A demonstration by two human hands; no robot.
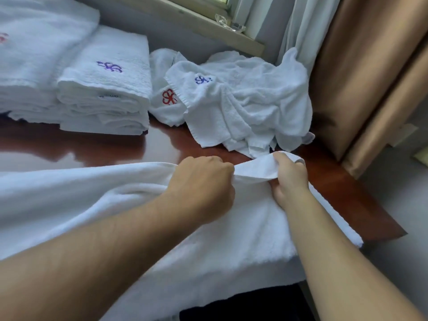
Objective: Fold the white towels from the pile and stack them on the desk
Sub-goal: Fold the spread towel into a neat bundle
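A large white towel (81,193) lies spread over the near part of the red-brown desk (347,188) and hangs over its front edge. My left hand (203,184) grips the towel's far edge in a fist. My right hand (289,174) grips the same edge a little to the right, with the cloth wrapped over its fingers. Behind them lies a rumpled pile of white towels (245,105) with blue and red emblems. A stack of folded towels (106,89) with a purple emblem stands at the back left, beside a bigger folded stack (30,54).
A tan curtain (370,66) and a pale sheer curtain (301,26) hang at the right behind the desk. A window sill (208,26) runs along the back with a clear wrapper on it. The desk's right corner (398,232) borders grey floor.
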